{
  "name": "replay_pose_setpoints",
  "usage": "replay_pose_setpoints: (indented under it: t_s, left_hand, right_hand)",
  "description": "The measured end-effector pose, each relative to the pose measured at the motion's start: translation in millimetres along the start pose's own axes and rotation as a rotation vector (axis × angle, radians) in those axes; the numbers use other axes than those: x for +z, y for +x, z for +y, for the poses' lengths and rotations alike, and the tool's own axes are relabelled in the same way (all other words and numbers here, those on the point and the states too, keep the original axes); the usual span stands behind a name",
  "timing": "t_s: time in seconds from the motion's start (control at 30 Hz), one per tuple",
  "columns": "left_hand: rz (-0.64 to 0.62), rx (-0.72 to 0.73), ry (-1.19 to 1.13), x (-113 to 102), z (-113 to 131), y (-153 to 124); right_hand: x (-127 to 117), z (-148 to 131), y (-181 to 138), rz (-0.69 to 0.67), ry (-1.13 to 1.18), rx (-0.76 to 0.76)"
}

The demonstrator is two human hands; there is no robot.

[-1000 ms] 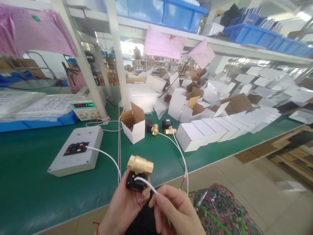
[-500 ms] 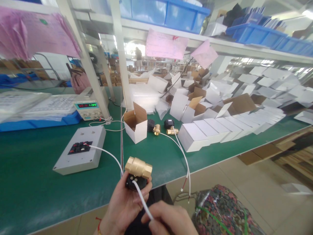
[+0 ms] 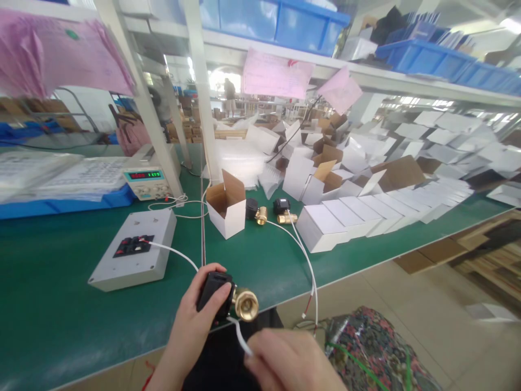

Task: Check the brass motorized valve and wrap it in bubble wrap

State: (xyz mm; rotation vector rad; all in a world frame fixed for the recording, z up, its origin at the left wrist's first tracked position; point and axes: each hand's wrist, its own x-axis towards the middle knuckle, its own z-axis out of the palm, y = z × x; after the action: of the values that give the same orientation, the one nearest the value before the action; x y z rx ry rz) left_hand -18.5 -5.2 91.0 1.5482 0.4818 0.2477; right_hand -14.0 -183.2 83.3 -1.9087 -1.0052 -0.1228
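Gripping valve [image 3: 228, 298], left hand [image 3: 195, 320] raised

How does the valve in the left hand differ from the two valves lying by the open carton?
The held valve is off the bench, gripped by the left hand; the two valves on the bench lie on the green mat. The held valve turns its brass bore toward the camera; those on the bench lie sideways. The held one looks bigger, being nearer. All pair a black actuator with a brass body and a white cable.
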Motion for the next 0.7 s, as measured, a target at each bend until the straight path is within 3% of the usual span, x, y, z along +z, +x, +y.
replay_pose_setpoints:
  t_s: [0.03,0.13,0.2,0.27,0.3,0.4,0.47,0.57,0.63,0.7]
  left_hand:
    - [-0.029,0.060,0.093,-3,0,-1]
    - [-0.189,0.033,0.093,-5,0,-6]
    - [-0.235,-0.131,-0.103,-4,3,-10]
    - [-0.177,-0.257,-0.298,-2,7,-13]
    - [-0.112,-0.252,-0.326,-2,8,-12]
    - [0.128,0.026,-0.060,-6,5,-4]
    - [0.173,0.209,0.208,-10,-1,2]
    - [0.001,0.203,0.318,-12,-5,3]
    - [-0.098,0.032,0.159,-9,-1,-2]
    - [-0.103,-0.187,-0.101,-5,6,-7]
  right_hand:
    - [-11,2,8,0.107,-0.016,0.045]
    - [-31,14,30,0.051,0.073,0.197]
    - [-24,25,36,-0.002,0.179,0.216]
    - [-4,35,30,-0.079,0.233,0.221]
    - [9,39,23,-0.134,0.253,0.242]
    - [31,39,5,-0.365,0.090,0.210]
    - [22,31,5,-0.459,0.028,0.155]
    - [-15,22,26,-0.242,0.122,0.173]
    - [-30,26,39,-0.054,0.160,0.249]
    - [-23,35,40,-0.105,0.231,0.258]
